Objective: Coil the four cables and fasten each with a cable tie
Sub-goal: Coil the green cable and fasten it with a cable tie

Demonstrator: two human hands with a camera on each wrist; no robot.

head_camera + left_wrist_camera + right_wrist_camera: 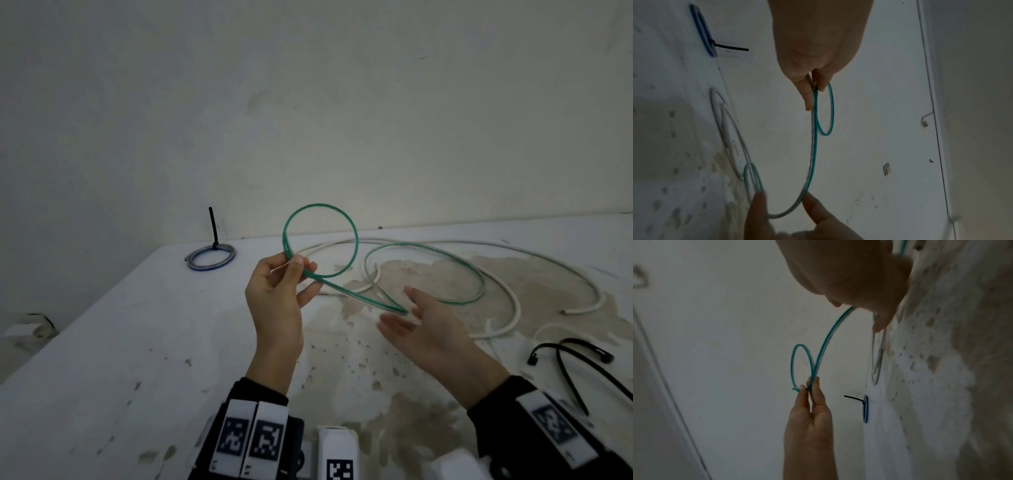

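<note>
Head view shows your left hand (274,301) pinching the green cable (322,240) where its loop crosses, fingers (294,274) curled round it, while your right hand (424,329) lies open-fingered under the strand just beyond, above the desk (137,342).

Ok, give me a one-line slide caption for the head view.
Left hand pinches a green cable loop while the open right hand guides the rest.

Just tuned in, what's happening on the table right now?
A person is coiling a green cable. The left hand pinches the first loop, held up off the table; the open right hand guides the slack. A blue cable already lies coiled and tied. White cables and black cable ties wait on the table.
</note>
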